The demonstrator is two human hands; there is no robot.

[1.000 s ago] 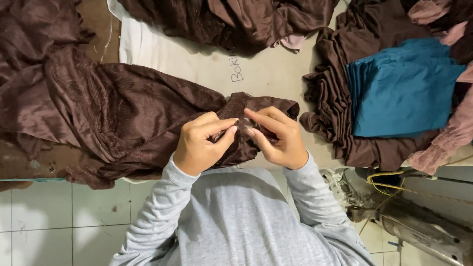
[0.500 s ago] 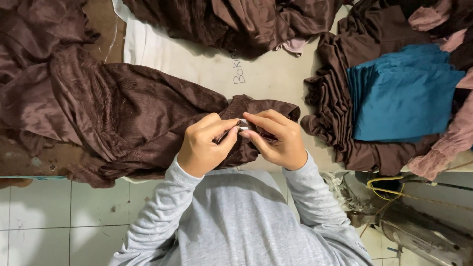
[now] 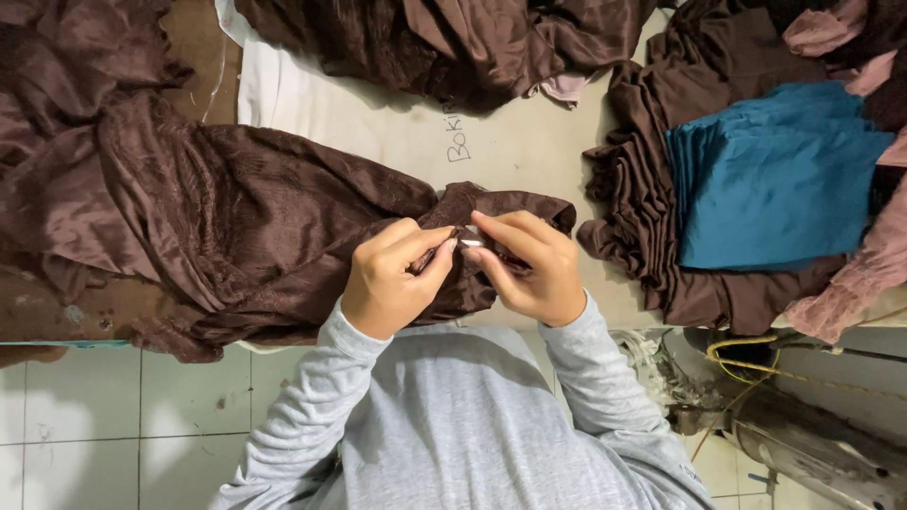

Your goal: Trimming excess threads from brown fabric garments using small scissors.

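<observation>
Fingertips (image 3: 444, 247) of the left hand (image 3: 387, 283) pinched narrow on a fold of the brown garment (image 3: 236, 227), thumb and forefinger pressed together at the cloth. Fingers of the right hand (image 3: 529, 269) curled close around a small pale metal tool (image 3: 470, 242), its tip meeting the left fingertips at the same fold. Both hands touching over the bunched end of the garment, at the near edge of the table (image 3: 529, 142), about midway along it.

Compared with half a second ago: same grip, same spot, hands barely shifted; pale tool a little more visible between the fingertips than a second ago, when only cloth showed there.

Outward from the hands: grey sleeves (image 3: 293, 425) running back to the body below the near edge. Garment spreading leftward from the hands in heavy shiny folds, right up to the left edge of the table. Bare pale tabletop just beyond the hands. More brown cloth (image 3: 444, 38) heaped along the far edge. Toward the right edge, a stack of folded brown pieces (image 3: 642, 217), with folded teal cloth (image 3: 775, 198) lying on top and pink fabric (image 3: 850, 283) at the right corner. Tiled floor (image 3: 113, 406) below the near edge.
</observation>
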